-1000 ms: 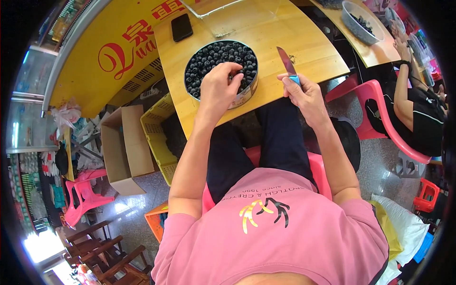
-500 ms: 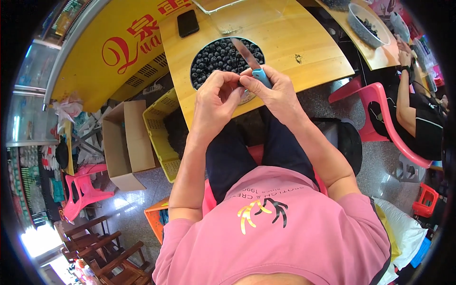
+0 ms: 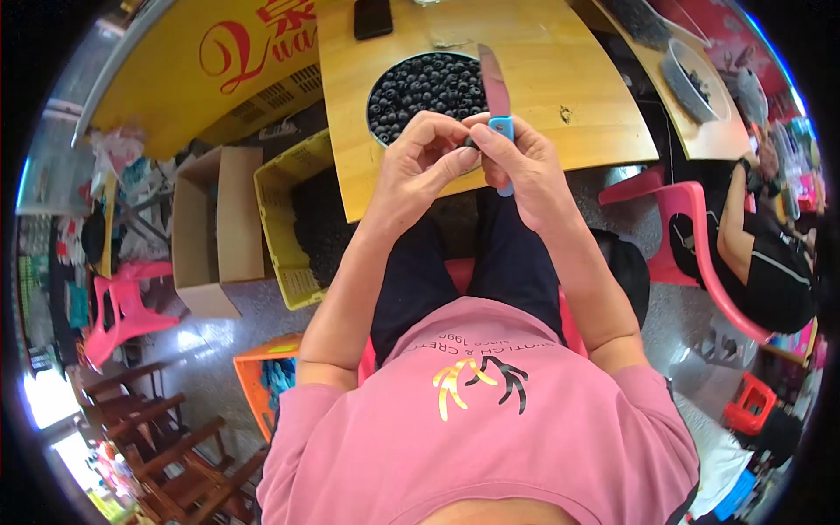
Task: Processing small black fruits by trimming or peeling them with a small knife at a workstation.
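Holding a blue-handled knife with a bare steel blade (image 3: pixel 495 96) upright, right hand (image 3: pixel 523 166) has its grip closed round the handle. Left hand (image 3: pixel 422 162) pinches a small dark round fruit (image 3: pixel 470 141) at its fingertips, touching the right thumb, just over the near edge of the pale wooden surface (image 3: pixel 560 70). Round bowl of dark fruits (image 3: pixel 420 87) sits just beyond; black phone (image 3: pixel 373 17) farther back.

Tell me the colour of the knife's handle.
Light blue; the knife handle shows in the head view, gripped in the right hand.
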### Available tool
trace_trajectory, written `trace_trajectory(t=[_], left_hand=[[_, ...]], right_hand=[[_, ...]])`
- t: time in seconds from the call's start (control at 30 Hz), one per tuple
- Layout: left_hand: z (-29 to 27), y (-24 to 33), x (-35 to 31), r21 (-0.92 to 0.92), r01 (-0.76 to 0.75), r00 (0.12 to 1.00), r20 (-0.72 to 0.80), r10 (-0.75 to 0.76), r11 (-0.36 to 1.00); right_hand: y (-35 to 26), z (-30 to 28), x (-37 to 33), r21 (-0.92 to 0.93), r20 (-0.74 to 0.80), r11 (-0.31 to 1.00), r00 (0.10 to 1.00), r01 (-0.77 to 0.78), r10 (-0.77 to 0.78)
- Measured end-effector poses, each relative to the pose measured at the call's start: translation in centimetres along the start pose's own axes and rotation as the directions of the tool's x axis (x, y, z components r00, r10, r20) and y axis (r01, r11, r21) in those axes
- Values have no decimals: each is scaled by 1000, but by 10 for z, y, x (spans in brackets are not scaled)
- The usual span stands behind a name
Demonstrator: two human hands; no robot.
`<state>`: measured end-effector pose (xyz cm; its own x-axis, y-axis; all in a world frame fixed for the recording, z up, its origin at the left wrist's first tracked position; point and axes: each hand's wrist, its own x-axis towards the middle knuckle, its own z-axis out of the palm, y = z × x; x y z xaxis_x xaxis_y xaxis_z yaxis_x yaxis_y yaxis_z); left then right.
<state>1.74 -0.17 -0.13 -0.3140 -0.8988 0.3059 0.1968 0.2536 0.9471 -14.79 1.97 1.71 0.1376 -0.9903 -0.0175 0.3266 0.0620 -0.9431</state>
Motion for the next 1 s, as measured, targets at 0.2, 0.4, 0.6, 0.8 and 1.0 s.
trace_trajectory(t=[0.2, 0.4, 0.6, 0.8, 1.0], left_hand=[[3, 5, -9, -233, 42, 999, -16, -47, 972], [-2, 9, -12, -248, 103, 994, -19, -111, 963], [0, 10, -12, -240, 80, 995, -40, -92, 968], [-1, 11, -13, -256, 100, 993, -29, -111, 961], [-4, 5, -13, -238, 88, 995, -24, -97, 967]], right_hand=[[-4, 3, -1, -20, 37, 999, 999, 27, -26], [-9, -3, -3, -646, 189, 594, 854, 479, -484], [-17, -11, -2, -789, 381, 239, 755, 566, -533], [-14, -14, -3, -807, 404, 180, 748, 563, -527], [-13, -14, -1, -811, 408, 173, 752, 560, -518]])
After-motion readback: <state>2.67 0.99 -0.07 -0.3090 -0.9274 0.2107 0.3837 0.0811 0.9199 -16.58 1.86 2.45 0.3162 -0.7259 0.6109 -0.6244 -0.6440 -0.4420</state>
